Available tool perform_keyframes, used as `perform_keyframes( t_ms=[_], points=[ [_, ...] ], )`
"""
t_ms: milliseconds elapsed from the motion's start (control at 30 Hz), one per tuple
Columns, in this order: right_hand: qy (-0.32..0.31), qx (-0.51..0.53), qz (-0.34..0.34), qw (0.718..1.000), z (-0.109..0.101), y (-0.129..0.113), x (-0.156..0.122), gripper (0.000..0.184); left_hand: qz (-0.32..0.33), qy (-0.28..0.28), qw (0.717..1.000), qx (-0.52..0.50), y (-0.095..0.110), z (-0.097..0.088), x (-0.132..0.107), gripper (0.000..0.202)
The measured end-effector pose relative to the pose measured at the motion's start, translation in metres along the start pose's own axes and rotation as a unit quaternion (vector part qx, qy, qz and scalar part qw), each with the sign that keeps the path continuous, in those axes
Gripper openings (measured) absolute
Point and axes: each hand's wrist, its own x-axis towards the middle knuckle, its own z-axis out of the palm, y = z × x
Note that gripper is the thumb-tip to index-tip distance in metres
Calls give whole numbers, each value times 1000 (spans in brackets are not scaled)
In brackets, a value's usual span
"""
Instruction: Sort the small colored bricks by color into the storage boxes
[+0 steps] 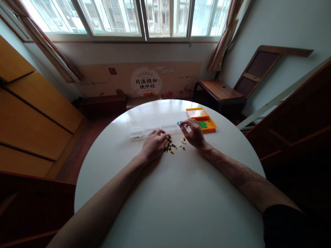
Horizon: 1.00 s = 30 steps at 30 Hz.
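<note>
My left hand [154, 144] rests on the table, its fingertips drawn together at the edge of a loose pile of small black and yellow pieces [170, 146]. Whatever lies between those fingertips is too small to make out. Over the right end of a clear plastic compartment box [151, 124], my right hand [194, 133] is held with thumb and forefinger pinched. Small blue pieces [178, 123] show in the compartment beside that pinch. A few pale and dark pieces [183, 140] lie scattered between my hands. Behind my right hand is an orange tray [212, 128] with green pieces [203, 124] in it.
The round white table [178, 199] carries all of this. A window [165, 19] and a printed cardboard panel [103, 77] are beyond it. A wooden chair [219, 90] stands at the back right, and yellow cabinet doors [33, 113] are at the left.
</note>
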Motion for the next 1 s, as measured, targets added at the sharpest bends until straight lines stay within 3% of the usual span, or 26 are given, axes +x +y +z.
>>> perform_keyframes(
  t_ms=[100,200,500,667,900,1000],
  points=[
    [56,-10,101,993,0,9,2,13,-11,15,1000,-6,-1,-1,-1,26],
    [59,-3,133,989,1,14,2,13,-24,32,999,-16,-1,-1,-1,18],
    [23,38,58,997,-1,2,1,8,-62,48,993,-83,-2,-2,2,13],
    [0,61,13,998,-3,-3,2,7,-50,45,995,-69,-2,-1,3,11],
    [-142,46,-109,983,-4,-12,-2,10,-18,89,988,-122,1,-2,0,9],
    [-189,36,-129,973,-5,-13,-3,11,8,93,986,-137,1,-2,-1,12]
  ],
)
